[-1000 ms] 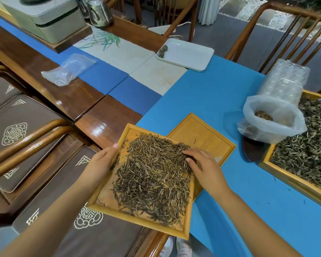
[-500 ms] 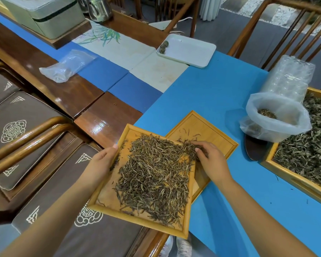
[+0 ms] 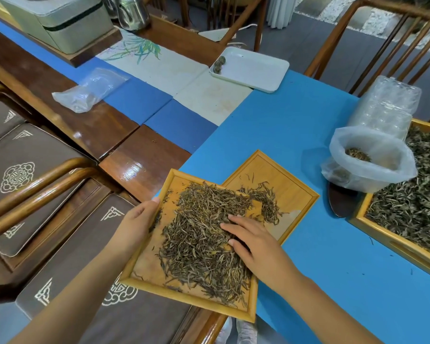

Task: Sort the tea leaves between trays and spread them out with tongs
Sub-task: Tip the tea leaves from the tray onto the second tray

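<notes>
Item: 2 small bamboo trays on a blue table.
Near tray [image 3: 144, 274]: gripped at its left edge by the left hand [image 3: 134, 224] and overlapping the far tray [image 3: 297, 189], probably so leaves drop across.
Tea leaves [image 3: 199, 234]: mostly piled on the near tray; a small clump on the far one.
Right hand [image 3: 256, 247]: fingers flat, relaxed, resting on the pile, apparently to push it.
Tongs: not seen.

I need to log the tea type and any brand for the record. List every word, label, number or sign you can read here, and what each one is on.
No readable text, label, brand or number shows anywhere in this view.
The seat cushions carry a white ornamental medallion and corner motifs, not legible words.
The table runner has painted bamboo leaves only.
The wooden trays, plastic bags and grey box are unmarked.
</notes>
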